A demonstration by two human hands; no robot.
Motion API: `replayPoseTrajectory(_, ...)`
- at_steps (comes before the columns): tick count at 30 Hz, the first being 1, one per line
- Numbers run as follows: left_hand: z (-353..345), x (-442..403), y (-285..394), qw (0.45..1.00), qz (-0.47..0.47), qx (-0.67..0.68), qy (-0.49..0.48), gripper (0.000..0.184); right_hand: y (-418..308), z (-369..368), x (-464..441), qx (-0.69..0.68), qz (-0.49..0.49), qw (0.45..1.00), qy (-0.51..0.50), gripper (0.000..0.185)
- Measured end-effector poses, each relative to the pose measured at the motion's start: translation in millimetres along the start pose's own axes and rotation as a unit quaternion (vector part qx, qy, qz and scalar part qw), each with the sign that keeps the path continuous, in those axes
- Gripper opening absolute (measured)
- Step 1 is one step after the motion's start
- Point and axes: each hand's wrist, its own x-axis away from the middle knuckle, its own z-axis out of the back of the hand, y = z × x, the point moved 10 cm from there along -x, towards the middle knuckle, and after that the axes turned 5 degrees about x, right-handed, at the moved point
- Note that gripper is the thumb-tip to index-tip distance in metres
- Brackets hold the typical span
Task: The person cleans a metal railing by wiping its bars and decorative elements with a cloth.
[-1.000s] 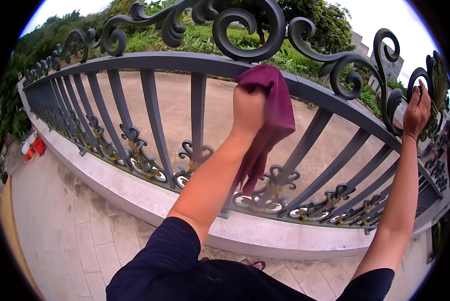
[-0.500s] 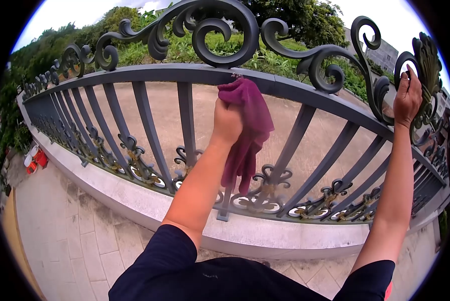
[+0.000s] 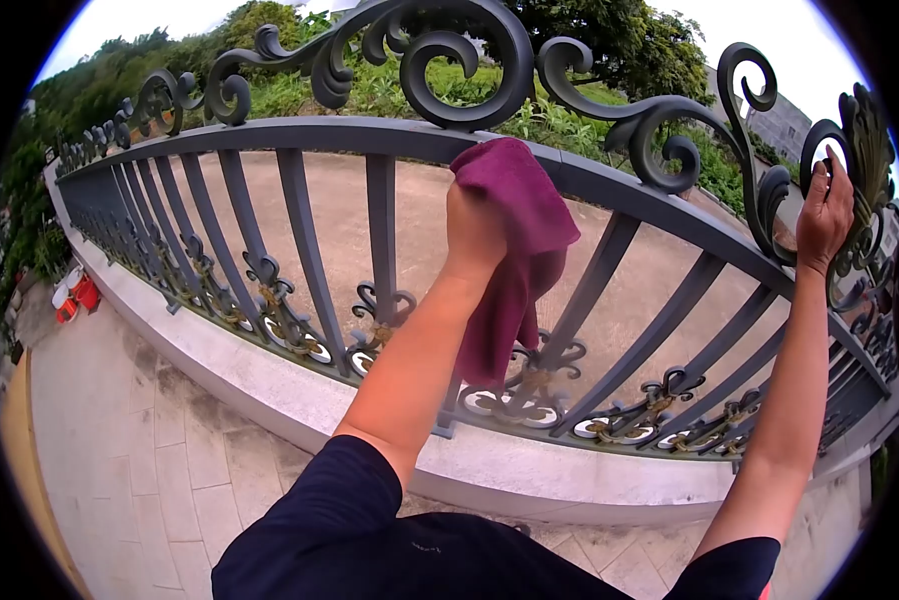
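A dark grey metal fence (image 3: 369,138) with scrolled ironwork runs across the view. My left hand (image 3: 474,228) is closed round a purple cloth (image 3: 534,215) at the top rail, in front of the large round scroll (image 3: 466,112). The cloth drapes over the hand and hangs down past the rail in front of the bars. At the far right my right hand (image 3: 824,220) rests against the ironwork beside a leaf-shaped ornament (image 3: 869,170). Its fingers are stretched upward and I see nothing held in it.
The fence stands on a low pale wall (image 3: 559,490), with paving (image 3: 159,470) on my side. Red and white buckets (image 3: 81,290) stand at the far left. Beyond the bars lies a concrete yard (image 3: 509,300), with green plants (image 3: 369,95) behind it.
The cloth now spreads wider over my left hand and against the rail; the hand has shifted slightly right and down. My right hand stays at the same ornament while the view has tilted slightly.
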Motion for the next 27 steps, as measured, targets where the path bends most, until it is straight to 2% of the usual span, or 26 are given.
replayPoseTrajectory(3, 0, 2, 7, 0.975, -0.108, -0.192, -0.025, 0.042, -3, 1, 1, -0.003, 0.001, 1.0, 0.006, 0.036)
replayPoseTrajectory(5, -10, 1, 12, 0.924, -0.099, -0.368, -0.035, 0.043, -8, 6, 0, 0.001, 0.025, 0.999, 0.026, 0.036)
replayPoseTrajectory(6, -19, -2, 10, 0.873, -0.051, -0.484, -0.038, 0.042, -6, 5, 0, 0.001, 0.026, 0.999, 0.021, 0.036)
replayPoseTrajectory(8, -21, -4, 14, 0.828, -0.042, -0.558, -0.02, 0.042, -2, 1, 1, 0.002, 0.025, 1.0, 0.012, 0.036)
replayPoseTrajectory(13, 3, 9, 12, 0.903, -0.23, -0.354, 0.083, 0.047, -2, 1, 3, 0.014, 0.028, 0.999, 0.028, 0.036)
replayPoseTrajectory(15, 10, 11, 5, 0.927, -0.231, -0.286, 0.07, 0.047, -1, 1, 2, 0.016, 0.033, 0.999, 0.03, 0.035)
replayPoseTrajectory(16, 9, 7, 4, 0.943, -0.197, -0.264, 0.037, 0.047, 0, -1, 2, 0.02, 0.031, 0.999, 0.027, 0.035)
replayPoseTrajectory(18, 0, 5, 13, 0.939, -0.184, -0.291, -0.004, 0.042, 3, -3, 3, 0.029, 0.027, 0.999, 0.022, 0.035)
replayPoseTrajectory(19, -8, 2, 37, 0.918, -0.205, -0.339, -0.012, 0.037, 3, -2, 4, 0.026, 0.026, 0.999, 0.022, 0.036)
replayPoseTrajectory(21, -4, -9, 35, 0.974, -0.095, -0.204, -0.027, 0.031, 1, -1, 2, 0.019, 0.025, 0.999, 0.024, 0.036)
replayPoseTrajectory(22, -1, -10, 12, 0.999, 0.039, -0.01, -0.033, 0.028, 1, -2, 1, 0.013, 0.02, 1.0, 0.019, 0.036)
replayPoseTrajectory(23, -8, -3, -11, 0.967, 0.17, 0.185, -0.037, 0.027, 1, -2, 1, 0.006, 0.014, 1.0, 0.013, 0.036)
replayPoseTrajectory(24, -5, -6, -2, 0.995, 0.053, 0.074, -0.035, 0.025, 1, -2, 2, -0.001, 0.006, 1.0, 0.007, 0.036)
replayPoseTrajectory(26, 2, -3, 16, 0.998, -0.024, 0.063, 0.007, 0.029, 1, -3, 2, 0.004, 0.003, 1.0, -0.002, 0.036)
replayPoseTrajectory(27, 2, 2, 16, 0.996, -0.084, -0.022, 0.015, 0.032, 2, -3, 2, 0.006, 0.002, 1.0, -0.006, 0.036)
